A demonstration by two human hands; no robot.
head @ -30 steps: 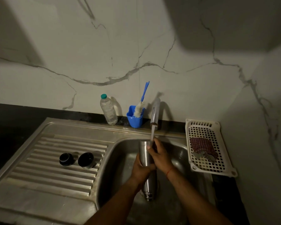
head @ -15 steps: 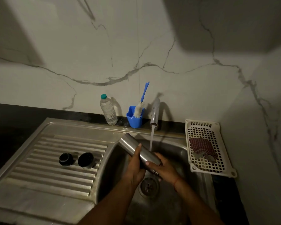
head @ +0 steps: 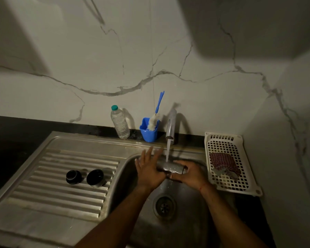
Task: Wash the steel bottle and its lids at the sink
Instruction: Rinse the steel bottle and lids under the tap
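The steel bottle [head: 169, 166] lies level over the sink basin [head: 132, 179], under the water stream from the tap [head: 170, 129]. My right hand [head: 190, 173] grips its right end with curled fingers. My left hand [head: 149, 167] presses flat against the bottle's left end, fingers straight and spread. Two black lids stand on the ribbed draining board [head: 43, 176]: a small one [head: 73, 177] and a larger one [head: 95, 177] beside it.
Against the wall stand a clear plastic bottle [head: 120, 122] and a blue cup [head: 149, 130] holding a bottle brush [head: 155, 119]. A white basket [head: 227, 163] with a red cloth [head: 224, 162] sits right of the sink. The drain [head: 164, 205] lies below my hands.
The bottle went from upright under the tap to tilted, then to level. My left hand let go of its body and now lies flat against its left end.
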